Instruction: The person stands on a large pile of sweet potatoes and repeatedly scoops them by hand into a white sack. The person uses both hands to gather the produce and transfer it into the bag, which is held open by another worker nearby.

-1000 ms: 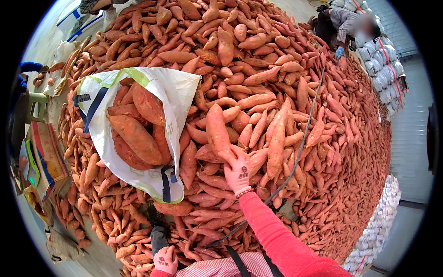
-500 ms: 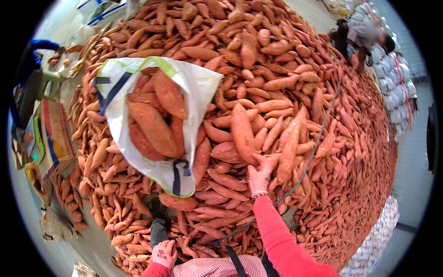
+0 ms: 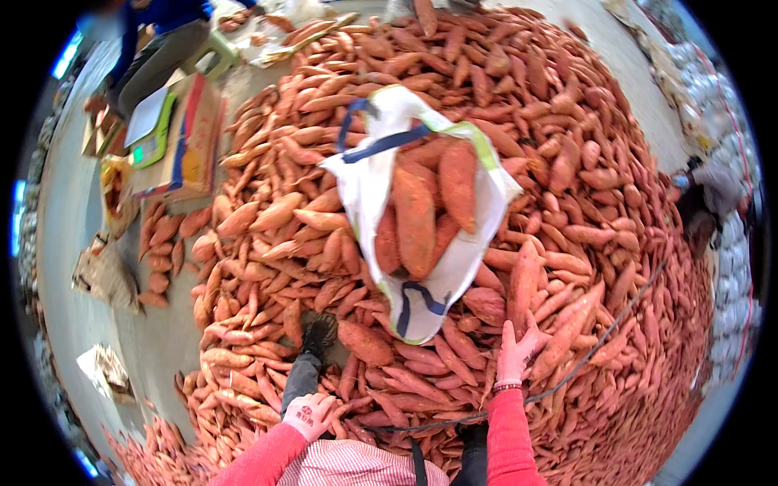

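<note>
My right hand, in a pinkish glove, has its thumb and fingers around the lower end of a long sweet potato right of the bag. My left hand, gloved alike, rests with fingers stretched over my dark-trousered leg and holds nothing. Ahead of me a white bag with green trim and dark blue straps lies open on the heap. Several large sweet potatoes show inside it. Another thick sweet potato lies below the bag, beside my dark shoe.
The broad heap of sweet potatoes surrounds me, with a dark cable across it. At left stand a cardboard box, a green-edged scale and a sack. One person is at upper left, another at far right.
The view has turned left, so bag and heap appear farther right. My right hand stays at the lower end of the long sweet potato; my left remains on my leg, fingers more spread.
</note>
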Motion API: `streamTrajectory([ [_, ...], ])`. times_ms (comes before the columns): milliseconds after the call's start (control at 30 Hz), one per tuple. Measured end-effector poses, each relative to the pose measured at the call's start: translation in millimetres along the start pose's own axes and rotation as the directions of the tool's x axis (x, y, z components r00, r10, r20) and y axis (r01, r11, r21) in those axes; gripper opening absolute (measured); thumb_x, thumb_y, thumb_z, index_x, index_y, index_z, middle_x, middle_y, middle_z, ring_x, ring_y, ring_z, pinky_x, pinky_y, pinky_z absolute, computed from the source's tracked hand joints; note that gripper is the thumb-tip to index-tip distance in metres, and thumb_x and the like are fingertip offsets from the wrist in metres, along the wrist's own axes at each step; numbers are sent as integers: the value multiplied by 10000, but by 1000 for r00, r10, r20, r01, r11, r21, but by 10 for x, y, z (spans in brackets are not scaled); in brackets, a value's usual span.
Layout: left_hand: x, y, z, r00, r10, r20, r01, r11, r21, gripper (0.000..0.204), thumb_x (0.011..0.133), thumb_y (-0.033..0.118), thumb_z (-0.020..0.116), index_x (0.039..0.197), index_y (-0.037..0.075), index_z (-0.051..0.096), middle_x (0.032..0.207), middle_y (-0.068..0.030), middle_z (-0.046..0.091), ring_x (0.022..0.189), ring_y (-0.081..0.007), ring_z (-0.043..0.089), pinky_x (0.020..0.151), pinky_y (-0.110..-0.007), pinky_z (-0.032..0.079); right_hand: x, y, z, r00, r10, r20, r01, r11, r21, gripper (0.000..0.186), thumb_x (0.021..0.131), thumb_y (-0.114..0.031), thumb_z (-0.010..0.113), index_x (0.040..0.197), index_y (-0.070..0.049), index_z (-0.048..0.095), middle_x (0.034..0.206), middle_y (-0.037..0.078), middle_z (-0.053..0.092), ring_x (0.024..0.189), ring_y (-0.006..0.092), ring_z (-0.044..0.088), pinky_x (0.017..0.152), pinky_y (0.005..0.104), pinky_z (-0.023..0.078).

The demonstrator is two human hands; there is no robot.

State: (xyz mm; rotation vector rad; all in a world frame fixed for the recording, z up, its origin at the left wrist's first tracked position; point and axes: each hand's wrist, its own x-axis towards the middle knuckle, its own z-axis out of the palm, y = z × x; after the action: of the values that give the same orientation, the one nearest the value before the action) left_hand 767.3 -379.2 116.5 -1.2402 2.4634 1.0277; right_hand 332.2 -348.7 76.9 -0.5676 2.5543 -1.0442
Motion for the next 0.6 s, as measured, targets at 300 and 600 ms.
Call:
streamTrajectory([
  [300,-126,-103,41,997,-73,-36,70,995,-68,259,896,250,615,1083,76,658,977,-137,681,864,-327,665,746,-424,528,-406,130,251,927,-44,373,243,828,-506,721,777,-292,734,1402,-33,486,1508,217,382,1374,395,375,1143,468,322],
  [600,-142,-135,58,996,-65,-59,59,994,-94,276,893,247,629,1108,74,643,994,-126,675,877,-329,660,763,-426,530,-583,456,360,776,252,578,422,473,-773,903,755,-615,649,1490,-140,427,1507,110,452,1446,316,319,1187,494,175],
])
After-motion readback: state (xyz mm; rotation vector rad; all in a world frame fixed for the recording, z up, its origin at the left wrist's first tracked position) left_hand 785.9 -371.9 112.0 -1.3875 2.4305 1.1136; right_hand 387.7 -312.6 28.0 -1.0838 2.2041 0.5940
